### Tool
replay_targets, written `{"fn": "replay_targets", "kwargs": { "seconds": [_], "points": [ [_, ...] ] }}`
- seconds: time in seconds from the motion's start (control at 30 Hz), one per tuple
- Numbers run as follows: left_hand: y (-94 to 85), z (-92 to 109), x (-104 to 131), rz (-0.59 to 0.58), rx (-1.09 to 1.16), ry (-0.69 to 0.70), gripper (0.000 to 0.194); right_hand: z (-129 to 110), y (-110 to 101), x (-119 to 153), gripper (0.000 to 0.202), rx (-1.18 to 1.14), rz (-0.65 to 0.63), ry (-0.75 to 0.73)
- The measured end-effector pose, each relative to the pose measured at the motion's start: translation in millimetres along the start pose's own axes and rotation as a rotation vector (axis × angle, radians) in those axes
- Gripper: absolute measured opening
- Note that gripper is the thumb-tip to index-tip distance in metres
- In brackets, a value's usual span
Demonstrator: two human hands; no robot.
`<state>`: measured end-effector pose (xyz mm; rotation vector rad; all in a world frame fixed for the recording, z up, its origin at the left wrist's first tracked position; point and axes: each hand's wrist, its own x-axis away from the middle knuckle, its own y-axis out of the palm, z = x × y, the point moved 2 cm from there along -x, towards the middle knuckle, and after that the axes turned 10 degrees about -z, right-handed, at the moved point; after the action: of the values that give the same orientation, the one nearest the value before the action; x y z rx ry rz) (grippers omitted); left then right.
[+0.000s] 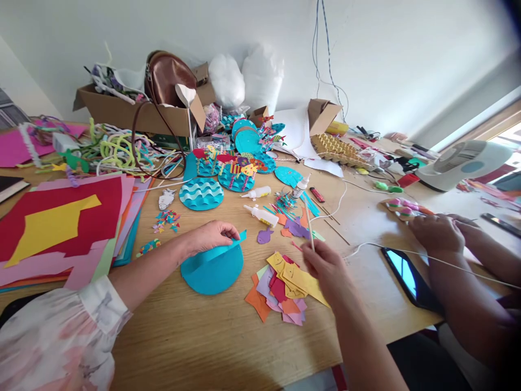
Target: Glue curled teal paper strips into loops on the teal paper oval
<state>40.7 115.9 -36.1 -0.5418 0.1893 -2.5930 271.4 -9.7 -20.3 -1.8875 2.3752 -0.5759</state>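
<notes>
My left hand (pixel 217 237) pinches a blue paper strip (pixel 211 255) over a round blue paper piece (pixel 215 279). The strip slants across the circle's upper part; I cannot tell if it is stuck down. In my right hand (pixel 325 266) is a thin wooden stick (pixel 309 220), held upright with its tip pointing away. Below that hand lies a pile of cut paper pieces (pixel 280 296), with yellow fish shapes (pixel 290 274) on top. A purple paper fish (pixel 265 235) and two white glue bottles (pixel 262 215) lie beyond the circle.
Finished blue wave discs (pixel 201 194) stand farther back. Coloured paper sheets (pixel 81 228) are stacked at left, near pipe cleaners (pixel 118 146) and a cardboard box (pixel 134 119). At right are a phone (pixel 409 277), a white cable (pixel 431 259) and another person's hands (pixel 437 233).
</notes>
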Motion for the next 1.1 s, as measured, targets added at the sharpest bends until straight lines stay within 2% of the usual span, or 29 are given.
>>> {"fn": "replay_targets", "kwargs": {
  "seconds": [0.07, 0.13, 0.2, 0.3, 0.5, 0.73, 1.1],
  "points": [
    [0.1, 0, -2, -0.007, -0.006, 0.0, 0.025, -8, 28, -4, 0.019, -0.06, -0.176, 0.029],
    [0.2, 0, -3, -0.018, -0.012, 0.002, 0.026, -13, 50, -12, 0.016, -0.009, -0.277, 0.015],
    [0.4, -2, -3, -0.031, -0.017, 0.003, 0.026, -14, 65, -22, 0.013, 0.066, -0.291, -0.004],
    [0.9, -4, -3, -0.05, -0.02, -0.001, 0.028, -12, 77, -37, 0.016, 0.2, -0.286, 0.046],
    [1.7, -4, -5, -0.069, -0.036, -0.02, 0.03, -14, 93, -58, 0.019, 0.299, -0.29, 0.076],
    [1.3, -5, -4, -0.078, -0.079, -0.039, 0.03, -6, 102, -73, 0.014, 0.392, -0.273, 0.027],
    [-5.1, -13, -3, -0.056, -0.215, -0.046, 0.032, -1, 106, -74, 0.008, 0.479, -0.3, 0.005]
  ]
}}
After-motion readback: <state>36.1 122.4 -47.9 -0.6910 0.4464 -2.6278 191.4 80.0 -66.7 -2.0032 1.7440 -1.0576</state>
